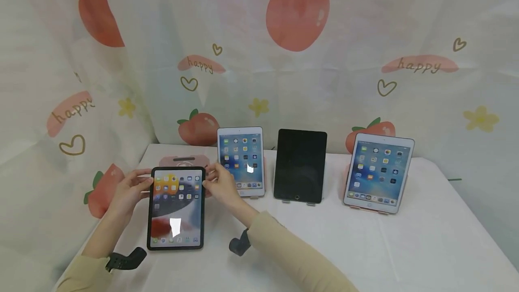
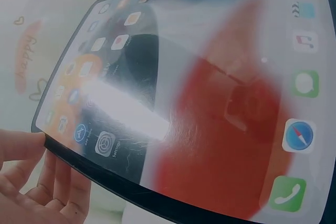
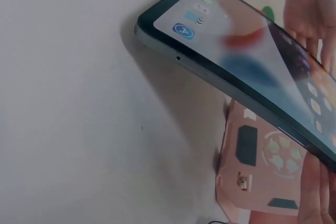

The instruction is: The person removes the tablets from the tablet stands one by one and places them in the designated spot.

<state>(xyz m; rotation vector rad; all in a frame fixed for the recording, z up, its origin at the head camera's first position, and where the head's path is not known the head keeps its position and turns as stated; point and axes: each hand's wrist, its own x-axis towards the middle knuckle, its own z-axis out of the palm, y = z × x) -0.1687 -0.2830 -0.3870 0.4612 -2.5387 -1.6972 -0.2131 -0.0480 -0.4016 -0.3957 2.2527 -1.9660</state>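
Note:
A black-edged tablet (image 1: pixel 176 208) with a lit home screen is held at the left of the table, its screen facing the person. My left hand (image 1: pixel 129 193) grips its upper left edge, thumb at the rim and fingers behind. At the upper right edge, my right hand (image 1: pixel 222 184) pinches it. The left wrist view shows the screen (image 2: pixel 210 98) close up, with both hands' fingers at its far end. Behind the tablet is a pink stand (image 3: pixel 283 156), partly hidden by it. In the right wrist view, the tablet's near end casts a shadow on the white cloth.
To the right, a white tablet (image 1: pixel 241 159), a black tablet with a dark screen (image 1: pixel 300 166) and another white tablet (image 1: pixel 379 172) lean on stands. A white cloth (image 1: pixel 284 247) covers the table. A fruit-print curtain (image 1: pixel 324 89) hangs behind and at the left.

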